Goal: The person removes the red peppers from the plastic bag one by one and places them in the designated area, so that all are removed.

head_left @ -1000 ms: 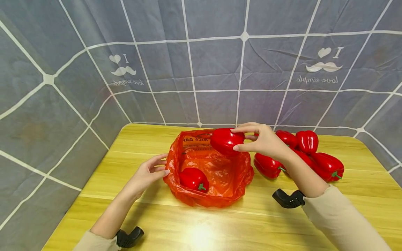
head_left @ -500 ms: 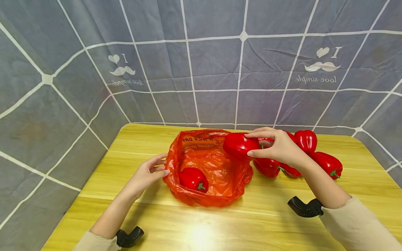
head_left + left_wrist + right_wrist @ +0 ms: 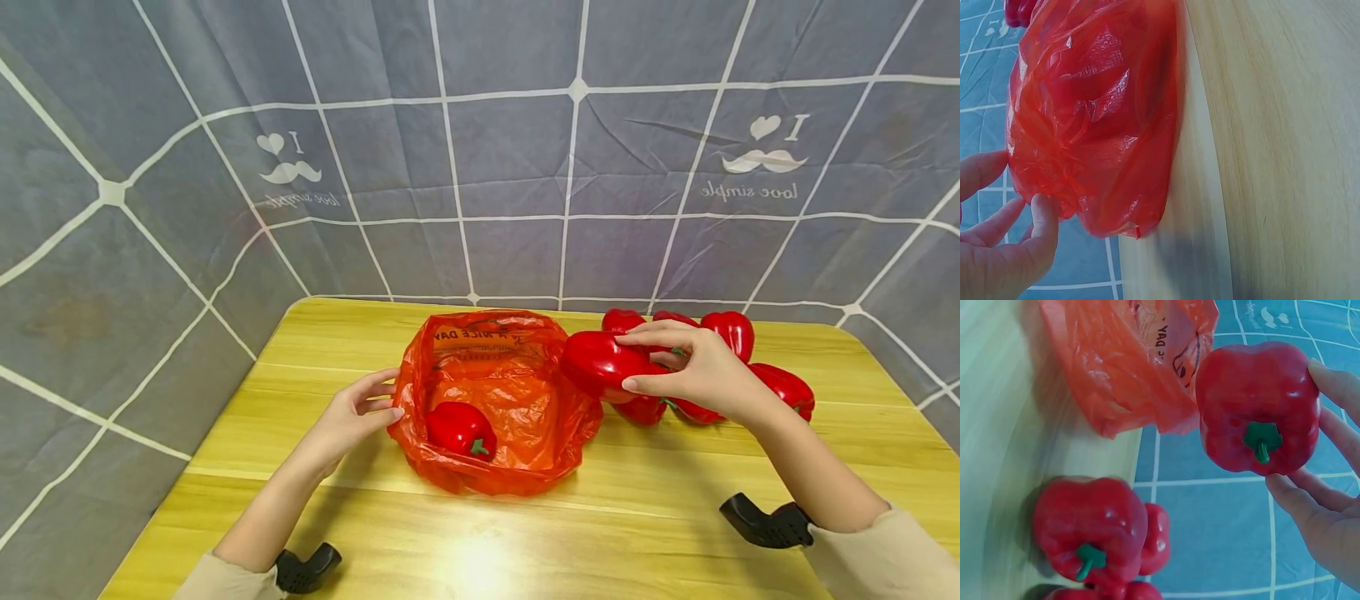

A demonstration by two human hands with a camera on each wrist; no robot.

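A red plastic bag (image 3: pixel 487 479) stands with its mouth spread wide on the table, and one red bell pepper (image 3: pixel 461 430) lies in its left part. At the bag's left rim my left hand (image 3: pixel 352 421) pinches the plastic between thumb and fingers. My right hand (image 3: pixel 701 371) grips another red bell pepper (image 3: pixel 600 364) in the air, just past the bag's right rim. The right wrist view shows this held pepper (image 3: pixel 1260 387) with its green stem facing the camera and the fingertips on its side.
Several more red bell peppers (image 3: pixel 783 387) lie in a group on the wooden table (image 3: pixel 600 533), right of the bag and partly hidden by my right hand. A grey curtain (image 3: pixel 510 167) with white lines hangs behind and to the left.
My right hand has moved right and slightly toward me with the bell pepper, from over the bag's opening to beside its right rim. My left hand stays at the left rim.
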